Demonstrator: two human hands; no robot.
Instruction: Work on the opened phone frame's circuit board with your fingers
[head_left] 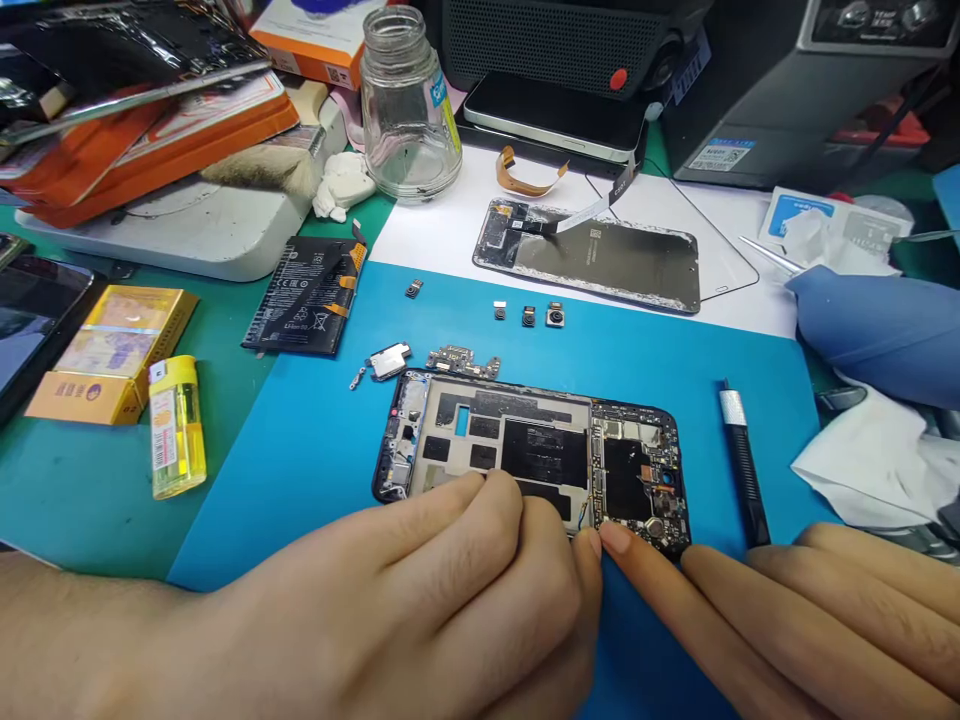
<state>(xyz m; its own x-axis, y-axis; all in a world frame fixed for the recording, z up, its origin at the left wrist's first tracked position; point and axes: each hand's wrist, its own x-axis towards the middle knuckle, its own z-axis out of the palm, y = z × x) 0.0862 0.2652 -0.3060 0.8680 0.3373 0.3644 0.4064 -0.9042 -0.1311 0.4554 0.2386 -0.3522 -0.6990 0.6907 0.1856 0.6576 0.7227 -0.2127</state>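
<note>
An opened phone frame point(525, 410) lies on the blue mat, with its inside facing up and a circuit board point(626, 470) at its right end. My left hand point(450, 610) is closed, knuckles up, over the frame's near edge. Whatever its fingertips hold is hidden. My right hand point(795, 620) has its fingers stretched out, and its index fingertip touches the board's near edge beside a left fingertip. Behind the frame sit a small circuit board point(461, 362), a metal-covered module point(390, 361) and several small camera modules point(555, 315).
A phone battery point(307, 295) and a yellow lighter point(177, 430) lie left. A detached screen point(600, 255) and glass jar point(411, 105) stand behind. Right are a black-handled knife point(742, 465), tweezers point(772, 256), a blue rounded object point(877, 330) and crumpled tissue point(870, 455).
</note>
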